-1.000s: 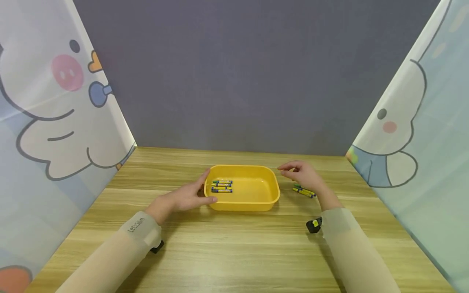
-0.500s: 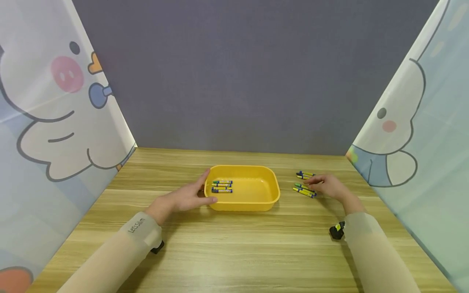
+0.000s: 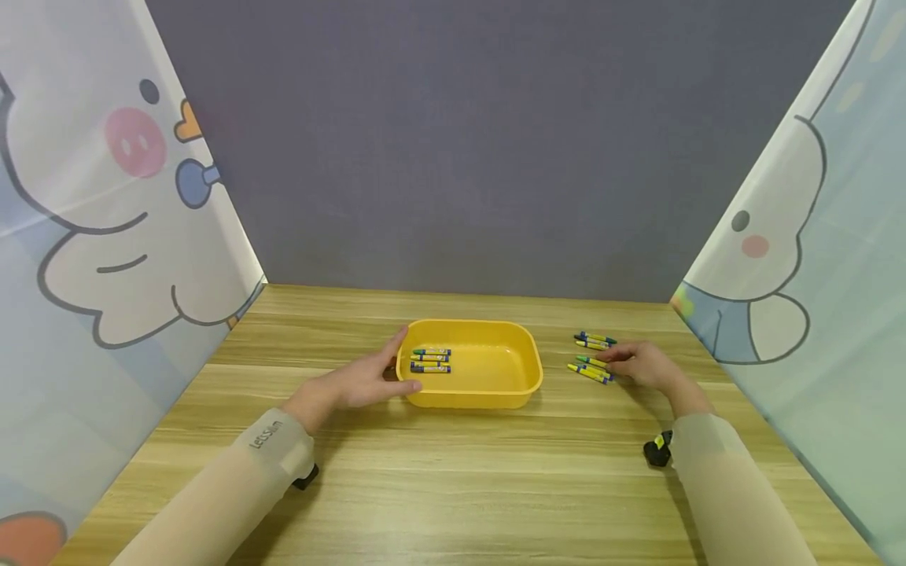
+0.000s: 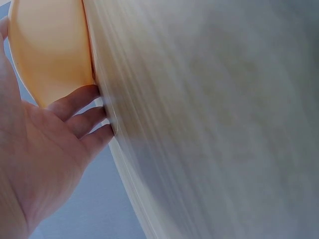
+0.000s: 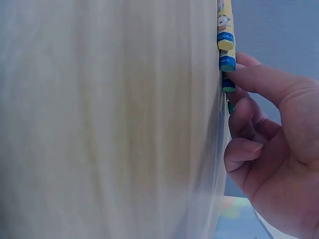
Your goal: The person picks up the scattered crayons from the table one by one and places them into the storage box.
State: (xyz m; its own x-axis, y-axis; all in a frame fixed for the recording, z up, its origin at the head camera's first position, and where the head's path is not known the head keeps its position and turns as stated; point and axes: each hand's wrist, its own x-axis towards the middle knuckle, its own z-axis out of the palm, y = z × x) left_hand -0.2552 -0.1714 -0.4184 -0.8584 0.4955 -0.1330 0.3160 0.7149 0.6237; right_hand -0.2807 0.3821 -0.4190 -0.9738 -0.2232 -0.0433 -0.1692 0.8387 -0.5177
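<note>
A yellow plastic tray [image 3: 467, 399] sits mid-table in the head view, with several crayons [image 3: 432, 358] side by side at its left end. My left hand [image 3: 357, 383] holds that end, thumb at the near rim and fingers along the outer wall; the left wrist view shows those fingers against the tray [image 4: 52, 50]. To the right of the tray, my right hand [image 3: 647, 368] pinches the right end of a green-tipped crayon [image 3: 591, 361] lying among others. Thumb and fingertips stand at the crayon ends [image 5: 227, 63] in the right wrist view, partly hiding them.
A yellow-tipped crayon [image 3: 586, 373] lies just nearer than the pinched one. Behind are a dark-tipped crayon [image 3: 598, 338] and another yellow crayon [image 3: 591, 345]. A dark panel [image 3: 467, 157] closes the table's back; printed cartoon curtains [image 3: 842, 377] flank both sides.
My right hand has moved from beside the tray's right rim rightward and down to the loose crayons, uncovering the back pair. The left hand and the tray stay in place.
</note>
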